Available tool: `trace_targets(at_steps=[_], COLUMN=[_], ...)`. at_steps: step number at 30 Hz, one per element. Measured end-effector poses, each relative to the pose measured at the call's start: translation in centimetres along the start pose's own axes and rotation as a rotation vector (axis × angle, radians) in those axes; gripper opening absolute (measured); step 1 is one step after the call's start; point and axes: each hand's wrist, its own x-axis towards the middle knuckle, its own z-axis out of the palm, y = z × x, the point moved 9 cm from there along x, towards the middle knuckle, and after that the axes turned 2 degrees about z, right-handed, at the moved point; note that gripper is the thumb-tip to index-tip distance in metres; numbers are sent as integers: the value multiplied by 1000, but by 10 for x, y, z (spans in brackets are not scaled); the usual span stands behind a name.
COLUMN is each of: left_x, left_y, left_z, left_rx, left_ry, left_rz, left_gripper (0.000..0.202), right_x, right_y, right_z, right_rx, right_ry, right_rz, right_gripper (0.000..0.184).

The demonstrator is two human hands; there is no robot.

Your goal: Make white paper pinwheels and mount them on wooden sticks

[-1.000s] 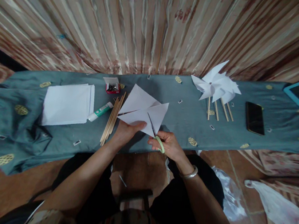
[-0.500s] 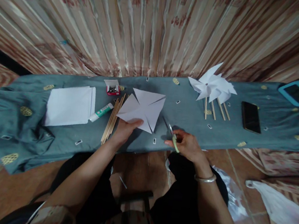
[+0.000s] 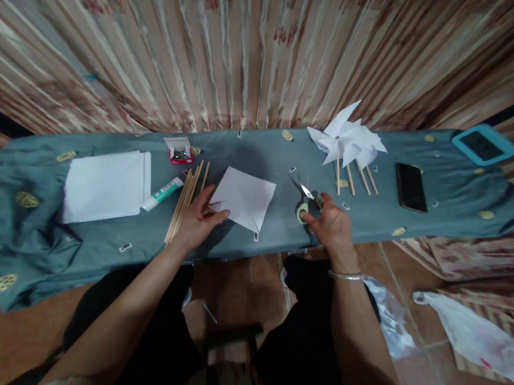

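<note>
A square of white paper (image 3: 244, 198) with slits cut in from its corners lies flat on the cloth in front of me. My left hand (image 3: 197, 217) is at its left corner, thumb and fingers apart, the thumb at the paper's edge. Scissors (image 3: 306, 191) with pale green handles rest on the cloth right of the paper, blades spread. Beside their handles is my right hand (image 3: 334, 226), fingers apart and no longer wrapped round them; its fingertips are close to the loops, and whether they touch is unclear.
Left of the paper lie wooden sticks (image 3: 183, 205), a glue tube (image 3: 163, 194), an open red box of small metal pieces (image 3: 180, 154) and a paper stack (image 3: 106, 186). Rightward are paper pinwheels (image 3: 340, 137) on sticks, a phone (image 3: 411, 187) and a blue-framed tablet (image 3: 483, 145).
The paper has gone from my left hand's grip down onto the cloth, and that hand has loosened. My right hand has moved forward and let the scissors down on the table.
</note>
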Motion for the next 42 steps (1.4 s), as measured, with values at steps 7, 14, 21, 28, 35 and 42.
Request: trace_targets(at_steps=[7, 14, 21, 28, 35, 42], left_x=[-18, -23, -24, -25, -25, -26], left_y=[48, 37, 25, 26, 26, 31], left_z=[11, 63, 67, 67, 66, 68], left_rx=[660, 821, 896, 911, 889, 886], left_ry=[-47, -296, -355, -347, -343, -337], left_rz=[574, 608, 587, 588, 594, 571], left_gripper=[36, 42, 48, 48, 47, 47], right_x=[-1, -24, -28, -8, 0, -26], right_y=[-14, -128, -139, -117, -104, -111], right_z=[-14, 16, 42, 40, 36, 46], right_rx=[20, 248, 163, 105, 132, 269], right_ry=[180, 90, 47, 43, 52, -70], right_rz=[-99, -598, -580, -440, -353, -368], right_gripper=[31, 39, 42, 41, 45, 56])
